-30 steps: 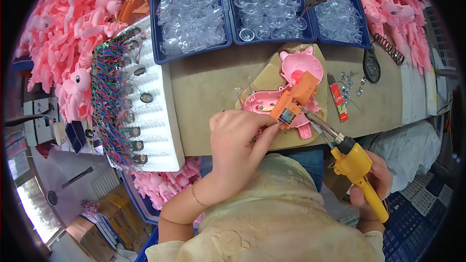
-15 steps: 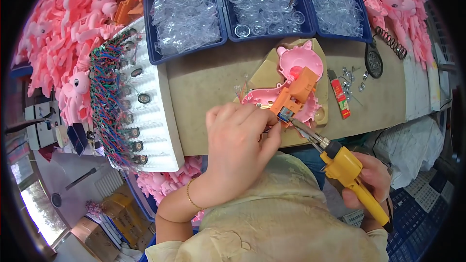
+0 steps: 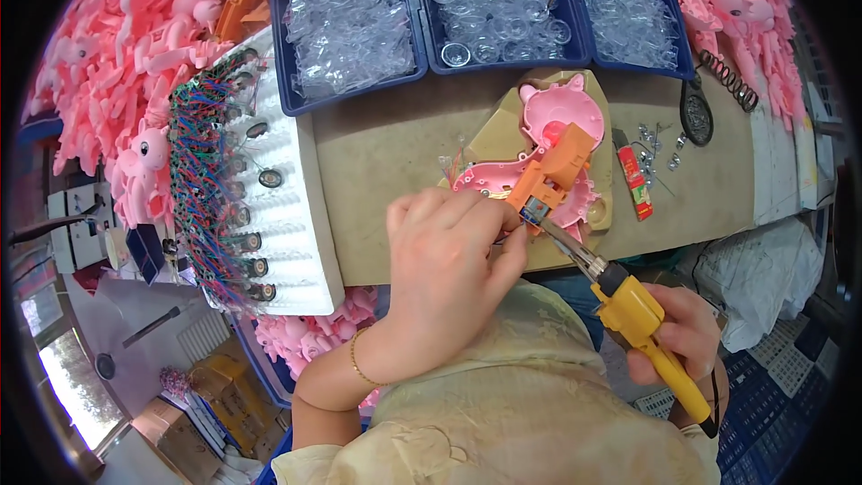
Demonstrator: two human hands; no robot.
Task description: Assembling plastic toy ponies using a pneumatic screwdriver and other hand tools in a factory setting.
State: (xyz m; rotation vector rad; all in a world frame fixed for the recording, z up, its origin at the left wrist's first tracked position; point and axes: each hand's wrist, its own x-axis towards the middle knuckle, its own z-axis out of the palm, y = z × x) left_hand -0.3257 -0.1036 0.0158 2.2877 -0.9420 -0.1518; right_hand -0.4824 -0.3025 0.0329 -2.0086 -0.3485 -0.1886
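Note:
In my right hand point(image 3: 684, 332) is a yellow soldering gun point(image 3: 630, 312), its fingers wrapped round the handle. The metal tip points up and left, at the end of an orange plastic housing point(image 3: 561, 162) where a small blue-and-metal component point(image 3: 533, 210) sits. My left hand point(image 3: 456, 260) is closed at the near left edge of that housing, thumb and forefinger together; what they pinch is hidden. Beneath the housing lies an open pink toy shell point(image 3: 563, 112), hollow side up, in a tan fixture point(image 3: 597, 139). Thin wires point(image 3: 455, 166) show at the shell's left.
Blue bins point(image 3: 357, 88) of clear plastic parts stand along the back. At left, a white foam tray point(image 3: 314, 251) carries small speakers with coloured wires point(image 3: 199, 189). A red-green cutter knife point(image 3: 636, 184), small metal parts point(image 3: 660, 145) and a coiled cord point(image 3: 725, 81) lie to the right. Pink toy parts point(image 3: 126, 45) are heaped behind.
The whole view has shifted slightly. The soldering gun's handle has tilted a little, with its tip still at the component. My left hand keeps its place by the housing.

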